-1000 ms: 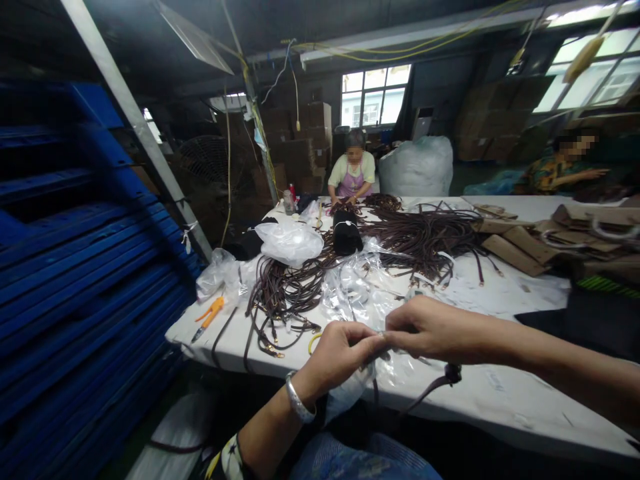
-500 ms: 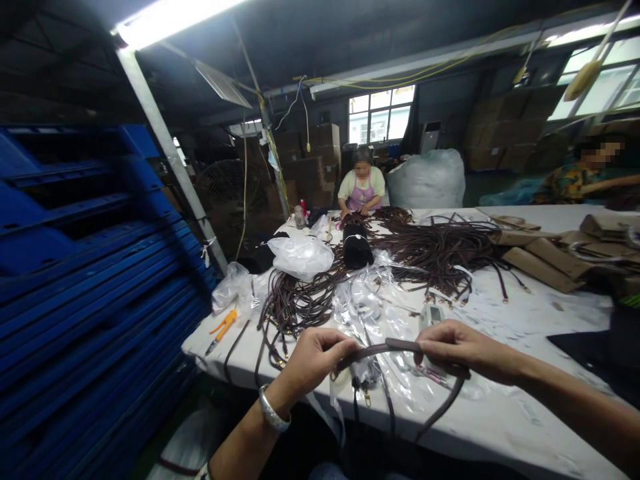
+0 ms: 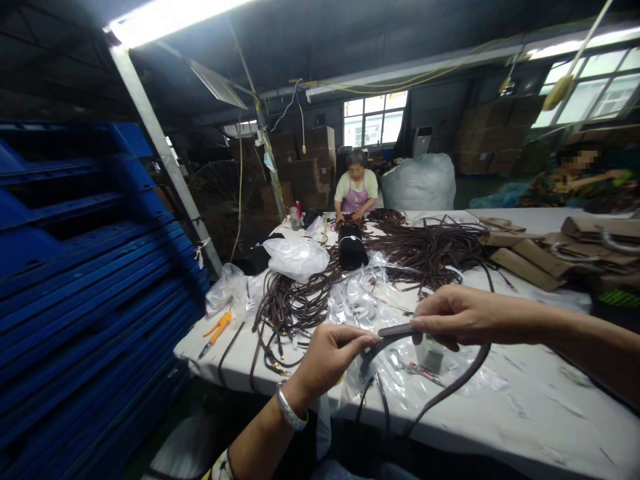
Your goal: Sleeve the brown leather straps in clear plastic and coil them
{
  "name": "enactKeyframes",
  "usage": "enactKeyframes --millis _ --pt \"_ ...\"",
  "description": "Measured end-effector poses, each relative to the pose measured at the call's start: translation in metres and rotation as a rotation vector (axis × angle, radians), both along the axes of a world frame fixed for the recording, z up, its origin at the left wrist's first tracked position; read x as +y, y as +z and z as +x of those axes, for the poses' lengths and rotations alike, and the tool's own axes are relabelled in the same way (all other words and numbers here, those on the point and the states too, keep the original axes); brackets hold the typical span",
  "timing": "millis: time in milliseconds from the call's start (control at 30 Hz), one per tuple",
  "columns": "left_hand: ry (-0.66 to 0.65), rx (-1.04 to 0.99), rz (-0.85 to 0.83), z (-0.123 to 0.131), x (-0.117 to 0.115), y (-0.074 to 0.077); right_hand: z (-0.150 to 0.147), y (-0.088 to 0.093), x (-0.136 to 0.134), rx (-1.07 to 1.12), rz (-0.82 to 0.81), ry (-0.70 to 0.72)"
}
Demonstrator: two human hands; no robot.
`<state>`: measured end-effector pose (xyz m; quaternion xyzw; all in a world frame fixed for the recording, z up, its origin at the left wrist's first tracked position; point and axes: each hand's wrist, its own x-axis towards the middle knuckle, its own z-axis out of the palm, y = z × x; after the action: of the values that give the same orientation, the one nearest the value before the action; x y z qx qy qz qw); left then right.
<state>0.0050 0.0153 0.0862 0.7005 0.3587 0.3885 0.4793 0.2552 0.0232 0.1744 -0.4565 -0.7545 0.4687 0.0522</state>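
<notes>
While right fingers (image 3: 426,324) pinch the brown strap (image 3: 397,330), left fingers (image 3: 361,345) meet beside its tip, grip unclear.

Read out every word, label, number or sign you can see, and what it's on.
No words or numbers can be read.
Pale label on the cardboard boxes at right rear: too small and blurred.
Brown strap: no lettering visible.

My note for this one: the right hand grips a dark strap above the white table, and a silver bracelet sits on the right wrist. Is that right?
Not quite. The head view shows the silver bracelet on the left wrist. The right hand does grip a dark strap above the white table.
</notes>
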Motion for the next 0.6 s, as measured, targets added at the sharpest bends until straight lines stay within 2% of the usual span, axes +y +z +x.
enactKeyframes --millis 67,200,300,600 --pt "0.011 -0.017 0.009 0.000 -0.001 0.000 0.002 -0.001 -0.001 -0.006 0.007 0.008" --pt "0.028 0.033 0.027 -0.001 -0.003 0.000 0.000 0.001 -0.005 -0.056 0.156 0.089" --pt "0.028 0.072 0.031 -0.001 -0.005 0.001 -0.004 0.004 -0.009 -0.104 0.211 0.095" --pt "0.028 0.025 0.047 0.001 -0.009 0.000 -0.006 0.000 -0.012 -0.047 0.110 -0.012"
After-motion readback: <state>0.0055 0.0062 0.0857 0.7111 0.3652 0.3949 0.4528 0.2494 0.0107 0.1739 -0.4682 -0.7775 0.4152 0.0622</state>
